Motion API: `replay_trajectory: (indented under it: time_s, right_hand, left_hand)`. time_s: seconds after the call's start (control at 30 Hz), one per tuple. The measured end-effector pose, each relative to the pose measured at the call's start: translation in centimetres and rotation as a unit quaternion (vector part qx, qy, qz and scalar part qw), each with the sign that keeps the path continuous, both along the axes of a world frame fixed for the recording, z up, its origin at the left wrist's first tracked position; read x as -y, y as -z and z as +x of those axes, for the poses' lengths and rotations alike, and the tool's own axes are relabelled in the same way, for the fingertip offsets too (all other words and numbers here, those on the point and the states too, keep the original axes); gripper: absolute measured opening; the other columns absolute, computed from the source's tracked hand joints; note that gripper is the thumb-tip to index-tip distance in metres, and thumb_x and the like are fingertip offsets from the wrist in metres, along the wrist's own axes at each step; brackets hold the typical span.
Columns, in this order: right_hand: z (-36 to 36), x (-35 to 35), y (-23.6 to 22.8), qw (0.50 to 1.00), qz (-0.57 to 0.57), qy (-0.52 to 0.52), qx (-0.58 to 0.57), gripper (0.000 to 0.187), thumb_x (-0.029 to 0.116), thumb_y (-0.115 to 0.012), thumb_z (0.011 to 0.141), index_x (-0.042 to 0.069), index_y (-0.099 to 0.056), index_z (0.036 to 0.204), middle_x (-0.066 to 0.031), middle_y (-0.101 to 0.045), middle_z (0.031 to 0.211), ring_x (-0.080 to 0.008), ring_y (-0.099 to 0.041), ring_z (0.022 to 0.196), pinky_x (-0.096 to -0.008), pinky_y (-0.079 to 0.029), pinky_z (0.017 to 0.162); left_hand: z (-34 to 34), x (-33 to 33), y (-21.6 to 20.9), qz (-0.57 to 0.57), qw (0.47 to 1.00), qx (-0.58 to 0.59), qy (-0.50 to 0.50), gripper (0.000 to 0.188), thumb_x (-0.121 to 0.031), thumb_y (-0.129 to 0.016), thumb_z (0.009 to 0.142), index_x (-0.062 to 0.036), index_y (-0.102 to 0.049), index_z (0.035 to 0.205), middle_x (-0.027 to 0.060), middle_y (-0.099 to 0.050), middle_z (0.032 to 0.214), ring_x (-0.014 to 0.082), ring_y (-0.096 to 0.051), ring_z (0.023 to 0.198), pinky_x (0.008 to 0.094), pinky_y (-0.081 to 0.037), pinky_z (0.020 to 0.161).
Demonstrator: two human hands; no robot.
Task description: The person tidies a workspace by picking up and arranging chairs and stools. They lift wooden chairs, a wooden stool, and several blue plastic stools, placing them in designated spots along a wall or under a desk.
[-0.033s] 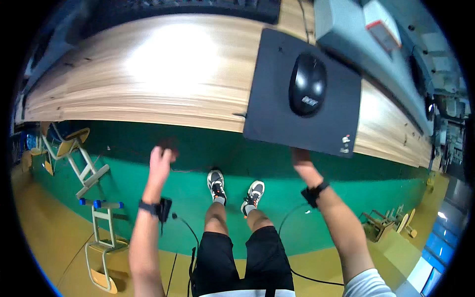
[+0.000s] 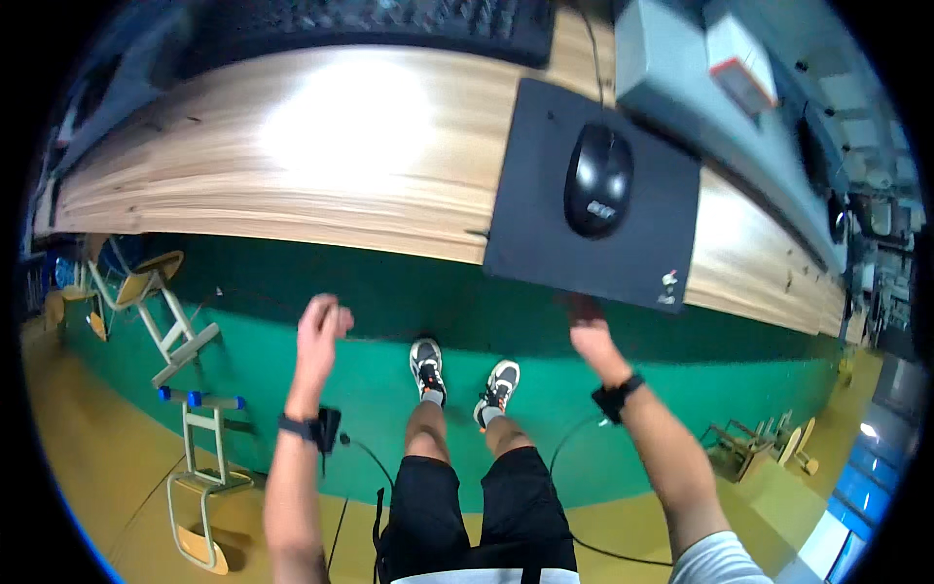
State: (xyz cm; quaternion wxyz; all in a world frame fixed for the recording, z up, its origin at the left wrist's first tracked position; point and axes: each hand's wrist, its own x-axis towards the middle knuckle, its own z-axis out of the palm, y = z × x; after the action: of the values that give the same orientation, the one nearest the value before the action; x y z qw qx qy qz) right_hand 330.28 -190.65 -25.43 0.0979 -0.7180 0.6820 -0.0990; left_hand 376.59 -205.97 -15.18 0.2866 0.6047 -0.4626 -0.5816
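Observation:
My left hand [image 2: 323,319] hangs in the air in front of the desk edge, above the green floor. Its fingers are curled inward, somewhat blurred, and nothing shows in them. My right hand [image 2: 590,331] is just below the near edge of a black mouse pad [image 2: 530,224]. Its fingers fade into the shadow by the desk edge, so their pose is hidden. A black computer mouse [image 2: 598,180] lies on the pad, with neither hand touching it. Both wrists carry a black strap with a small device.
The wooden desk [image 2: 292,195] spans the view, with a black keyboard [image 2: 418,27] at its far side. A grey partition [image 2: 671,73] bears a white box [image 2: 739,63]. Metal-legged stools [image 2: 209,438] stand at the left; more seats [image 2: 744,453] stand at the right. Cables hang beside my legs.
The desk, mouse and pad sit slightly lower in the picture. My right hand shows a little further left and more of it is visible; my left hand has shifted slightly right.

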Motion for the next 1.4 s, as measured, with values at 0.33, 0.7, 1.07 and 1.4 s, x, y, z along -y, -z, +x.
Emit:
replay_trajectory:
  time_s: [0.33,0.7,1.07,1.4]
  right_hand:
    - [14.0,-4.0,-23.5,0.892,0.182,0.087,0.405,0.017,0.015,-0.055,0.095,0.0,-0.062,0.102,-0.0134,-0.067,0.091,-0.0216,-0.065,0.084,-0.0321,-0.051,0.077]
    - [29.3,-0.1,-30.4,0.89,0.226,-0.227,0.325,0.02,0.016,-0.054,0.095,-0.002,-0.061,0.102,-0.0127,-0.065,0.089,-0.0194,-0.065,0.081,-0.0321,-0.051,0.073]
    - [52.9,-3.9,-39.0,0.797,0.426,-0.344,0.256,0.017,0.003,-0.059,0.092,0.0,-0.058,0.108,-0.0083,-0.063,0.089,-0.0149,-0.067,0.065,-0.0259,-0.053,0.051]
    - [70.9,-8.7,-36.5,0.42,0.773,-0.088,0.468,0.045,0.04,-0.037,0.103,0.006,-0.046,0.131,-0.013,-0.057,0.126,-0.024,-0.057,0.114,-0.0392,-0.046,0.098]
  left_hand:
    - [7.9,-17.6,-20.7,-0.04,0.949,0.104,-0.294,0.025,-0.015,-0.048,0.099,0.0013,-0.056,0.116,0.0092,-0.066,0.093,0.0164,-0.064,0.088,0.0303,-0.051,0.078]
    - [12.3,-33.6,-24.8,-0.089,0.86,0.071,-0.498,0.025,-0.013,-0.049,0.097,0.003,-0.057,0.114,0.0105,-0.068,0.089,0.0173,-0.064,0.083,0.032,-0.051,0.078]
    - [21.1,-41.3,-28.3,-0.049,0.813,0.217,-0.538,0.024,-0.017,-0.051,0.096,-0.0006,-0.059,0.112,0.0208,-0.067,0.098,0.0366,-0.066,0.087,0.0411,-0.053,0.078]
    - [28.2,-35.6,-30.8,-0.22,0.818,0.329,-0.417,0.043,-0.022,-0.051,0.096,0.0003,-0.048,0.133,0.0215,-0.048,0.138,0.0373,-0.043,0.131,0.0463,-0.033,0.11]
